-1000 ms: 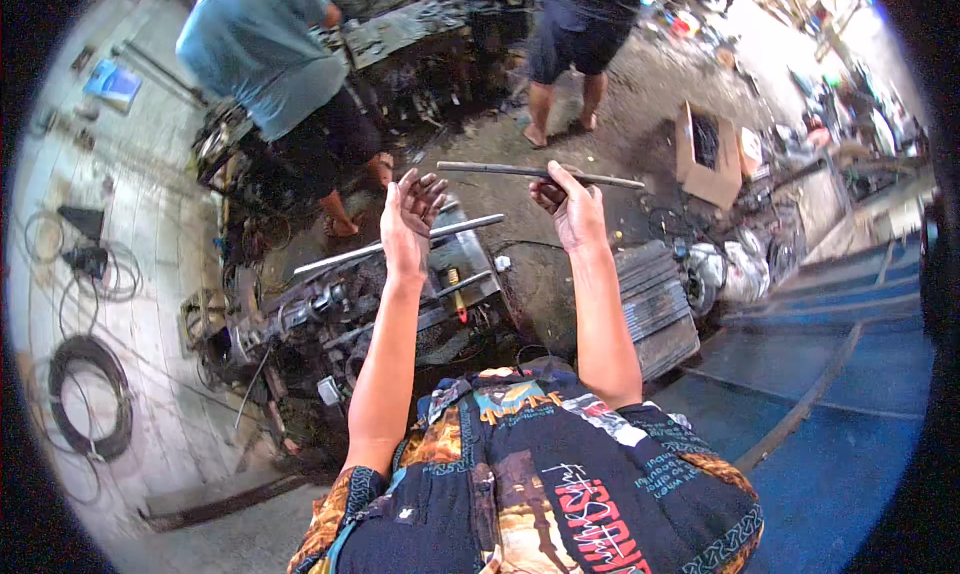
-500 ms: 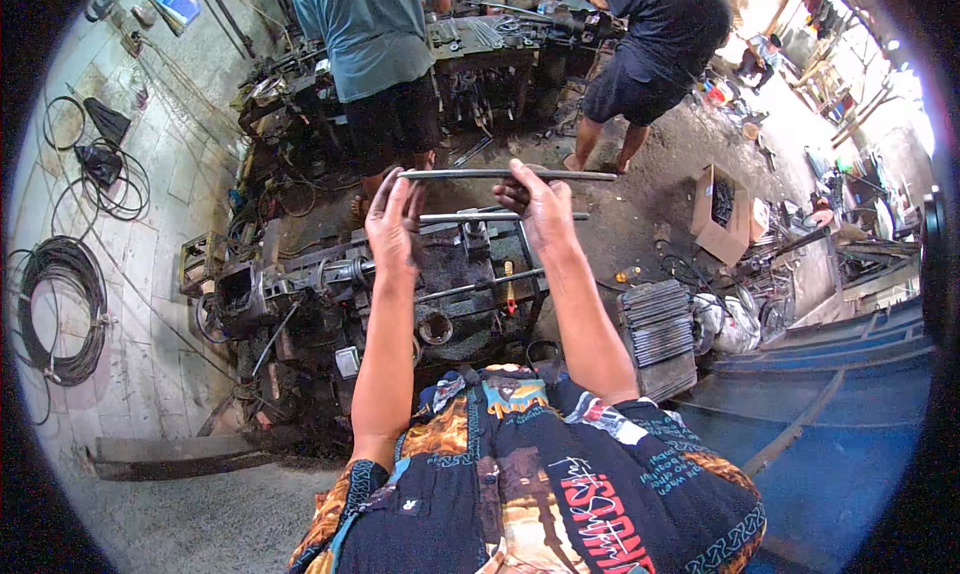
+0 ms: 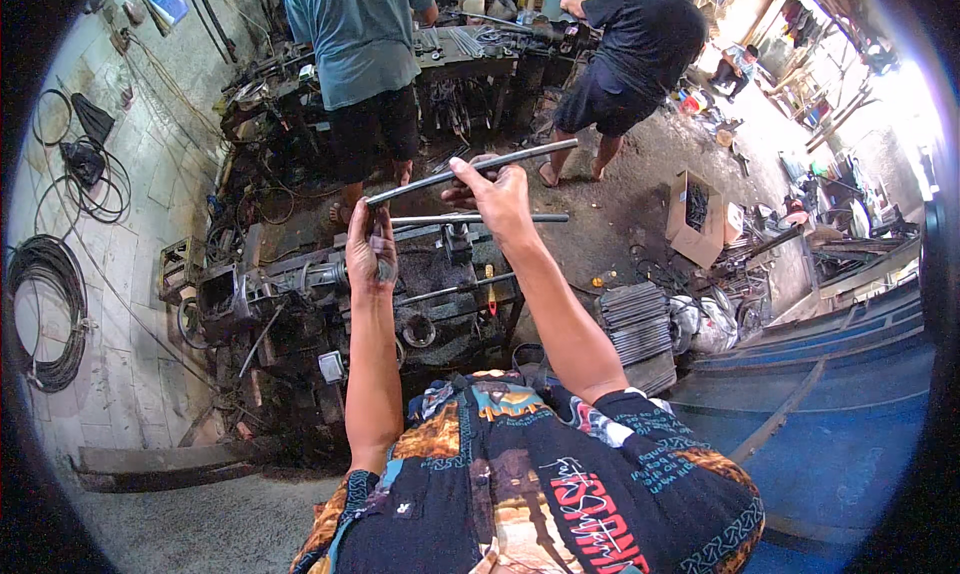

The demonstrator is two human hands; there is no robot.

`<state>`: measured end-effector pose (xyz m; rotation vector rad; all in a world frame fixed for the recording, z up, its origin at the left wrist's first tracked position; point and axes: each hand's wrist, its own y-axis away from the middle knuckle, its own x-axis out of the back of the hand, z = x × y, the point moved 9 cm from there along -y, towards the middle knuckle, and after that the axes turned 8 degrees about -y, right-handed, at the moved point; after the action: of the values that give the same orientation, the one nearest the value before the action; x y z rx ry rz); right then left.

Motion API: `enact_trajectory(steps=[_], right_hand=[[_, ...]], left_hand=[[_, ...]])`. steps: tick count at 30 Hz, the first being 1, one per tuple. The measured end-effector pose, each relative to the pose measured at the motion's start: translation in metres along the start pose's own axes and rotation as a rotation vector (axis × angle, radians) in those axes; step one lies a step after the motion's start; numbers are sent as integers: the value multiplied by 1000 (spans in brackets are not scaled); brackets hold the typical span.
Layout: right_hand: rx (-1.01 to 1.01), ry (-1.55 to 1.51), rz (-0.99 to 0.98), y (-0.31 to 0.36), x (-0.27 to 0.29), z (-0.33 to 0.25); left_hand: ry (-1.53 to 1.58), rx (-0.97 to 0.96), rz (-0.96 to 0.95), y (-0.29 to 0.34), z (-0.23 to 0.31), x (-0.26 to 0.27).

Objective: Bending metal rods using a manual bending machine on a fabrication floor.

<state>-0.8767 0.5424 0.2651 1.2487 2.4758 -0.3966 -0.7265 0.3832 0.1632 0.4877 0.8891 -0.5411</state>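
Note:
A long, thin metal rod (image 3: 425,181) is held up in front of me, slanting with its right end higher. My right hand (image 3: 497,202) grips it near the middle, thumb along the top. At the rod's lower left end, the fingers of my left hand (image 3: 372,249) close on the tip; their undersides look blackened. Below the hands, a second metal rod (image 3: 520,219) lies level across a dark, greasy machine (image 3: 440,336), at a small clamp-like block (image 3: 457,242). A yellow-handled tool (image 3: 491,288) rests on the machine's right side.
Two people (image 3: 358,44) (image 3: 645,34) stand at a cluttered workbench (image 3: 470,64) ahead. Right of the machine are a stack of grey bars (image 3: 637,324), an open cardboard box (image 3: 697,236) and blue metal sheeting (image 3: 850,414). Coiled cable (image 3: 45,314) hangs on the left wall.
The held rod has tilted from level, its left end dropping and its right end rising. My left hand has lowered with it, and my right hand has shifted slightly left in view.

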Motion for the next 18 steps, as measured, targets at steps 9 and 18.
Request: enact_trajectory(steps=[9, 18], right_hand=[[-212, -376, 17, 10, 8, 29], [-265, -434, 91, 21, 18, 40]], left_hand=[[-291, -315, 38, 33, 49, -50], [-365, -275, 68, 38, 47, -58]])
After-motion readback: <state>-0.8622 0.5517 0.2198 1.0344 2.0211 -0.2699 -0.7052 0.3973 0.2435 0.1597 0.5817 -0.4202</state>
